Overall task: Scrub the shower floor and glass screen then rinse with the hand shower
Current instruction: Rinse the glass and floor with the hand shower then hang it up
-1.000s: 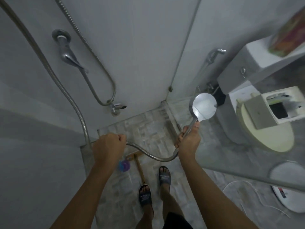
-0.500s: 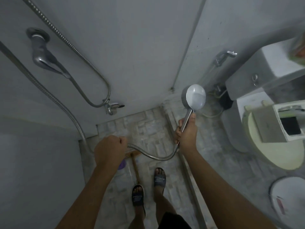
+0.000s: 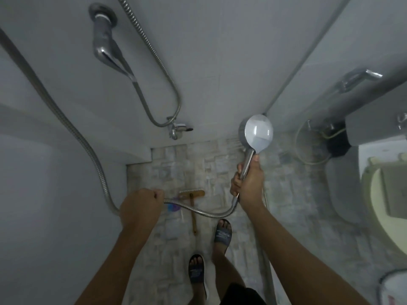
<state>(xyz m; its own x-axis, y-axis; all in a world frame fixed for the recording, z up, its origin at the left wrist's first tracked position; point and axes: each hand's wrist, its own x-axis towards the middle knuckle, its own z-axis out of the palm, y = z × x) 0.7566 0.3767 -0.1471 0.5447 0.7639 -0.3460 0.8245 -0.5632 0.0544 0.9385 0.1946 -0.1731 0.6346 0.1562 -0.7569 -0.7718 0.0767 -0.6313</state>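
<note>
My right hand [image 3: 248, 183] grips the chrome handle of the hand shower [image 3: 256, 133], whose round head points away over the far end of the stone-tiled shower floor [image 3: 211, 164]. Its metal hose [image 3: 198, 211] loops down to my left hand [image 3: 141, 205], which is curled round it. A wooden-handled scrub brush [image 3: 192, 194] lies on the floor between my hands, beside a small purple object [image 3: 174, 208]. The glass screen [image 3: 319, 69] stands to the right, its lower edge running past my right arm. No spray is visible.
A wall mixer lever [image 3: 103, 47] and hose outlet valve [image 3: 178, 128] sit on the back wall. Beyond the glass are a toilet [image 3: 378, 194], a bidet sprayer [image 3: 359, 78] and a white bin [image 3: 396, 287]. My two feet in slippers [image 3: 222, 233] stand on the floor.
The view has tilted and shifted; my right hand holds the shower head a little lower and closer to the glass corner. My left hand keeps its grip on the hose.
</note>
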